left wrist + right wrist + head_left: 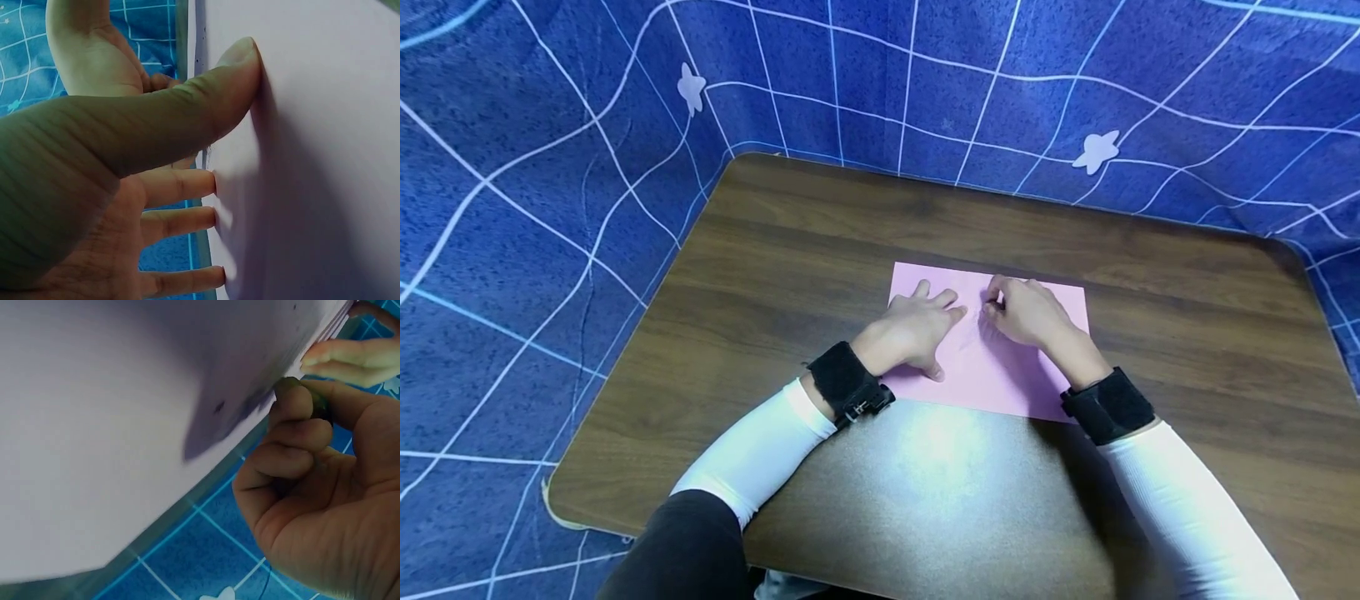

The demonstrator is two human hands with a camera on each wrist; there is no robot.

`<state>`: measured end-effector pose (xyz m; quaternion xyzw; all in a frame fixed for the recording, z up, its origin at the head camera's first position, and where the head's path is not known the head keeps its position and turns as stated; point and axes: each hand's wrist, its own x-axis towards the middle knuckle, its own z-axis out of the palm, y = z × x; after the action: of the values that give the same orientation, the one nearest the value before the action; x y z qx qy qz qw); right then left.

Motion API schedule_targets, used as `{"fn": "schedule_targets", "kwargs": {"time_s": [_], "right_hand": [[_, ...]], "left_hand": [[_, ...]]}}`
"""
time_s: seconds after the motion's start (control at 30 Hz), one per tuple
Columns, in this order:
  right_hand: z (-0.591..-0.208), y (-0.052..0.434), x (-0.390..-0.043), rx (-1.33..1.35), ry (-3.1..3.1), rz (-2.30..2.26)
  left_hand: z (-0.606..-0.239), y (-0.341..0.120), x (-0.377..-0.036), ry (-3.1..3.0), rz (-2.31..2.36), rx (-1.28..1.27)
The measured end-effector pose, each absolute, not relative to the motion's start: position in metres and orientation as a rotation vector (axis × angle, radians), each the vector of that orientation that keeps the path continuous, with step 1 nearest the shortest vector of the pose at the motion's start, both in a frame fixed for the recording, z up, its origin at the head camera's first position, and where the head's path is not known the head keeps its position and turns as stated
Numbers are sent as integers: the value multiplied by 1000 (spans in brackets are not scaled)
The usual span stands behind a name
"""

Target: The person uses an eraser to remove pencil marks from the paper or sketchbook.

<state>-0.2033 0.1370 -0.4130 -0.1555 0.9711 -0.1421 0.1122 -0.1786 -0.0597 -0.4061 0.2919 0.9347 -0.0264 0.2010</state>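
Left hand (917, 329) pressing flat, fingers straight, on pink paper (992, 375) mid-table (820, 217) — right hand (1026, 312) pinching its far edge — risking skewed crease if it's slipping.

1 pink sheet of paper (992, 367) lies at the centre of the head view, on 1 brown wooden table (1187, 333) that fills the middle of the frame. 2 hands rest on the sheet: 1 left hand (917, 331) just left of centre and 1 right hand (1026, 312) just right of it. 2 black wrist straps show, 1 at lower left of centre (847, 383) and 1 at lower right (1107, 406). 2 white sleeves (760, 454) run off toward the bottom edge. 1 blue checked cloth (512, 208) surrounds the table, carrying 2 pale star shapes (1 at upper left (691, 87), 1 at upper right (1096, 152)).
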Motion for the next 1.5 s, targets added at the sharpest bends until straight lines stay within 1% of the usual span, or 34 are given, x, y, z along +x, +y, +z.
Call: {"fn": "schedule_targets", "kwargs": {"time_s": [0.2, 0.37, 0.47, 0.73, 0.93, 1.07, 1.23, 1.33, 1.5], "right_hand": [[-406, 138, -204, -436, 2830, -333], [-410, 123, -209, -522, 2808, -455], [-414, 120, -211, -504, 2795, -512], [-412, 149, -205, -366, 2828, -477], [-407, 171, -203, -323, 2801, -410], [-404, 173, -205, -356, 2791, -359], [-409, 165, -207, -399, 2752, -493], [-412, 163, -208, -389, 2738, -566], [-414, 169, -208, -341, 2769, -547]], "left_hand": [[-405, -61, -178, 2610, -68, 812], [-405, -61, -178, 2615, -62, 818], [-405, -62, -178, 2613, -67, 820], [-404, -59, -177, 2603, -88, 813], [-404, -59, -177, 2594, -91, 806], [-404, -60, -178, 2591, -93, 793], [-405, -60, -177, 2590, -82, 801], [-405, -59, -177, 2598, -61, 813], [-403, -58, -177, 2599, -70, 801]]}}
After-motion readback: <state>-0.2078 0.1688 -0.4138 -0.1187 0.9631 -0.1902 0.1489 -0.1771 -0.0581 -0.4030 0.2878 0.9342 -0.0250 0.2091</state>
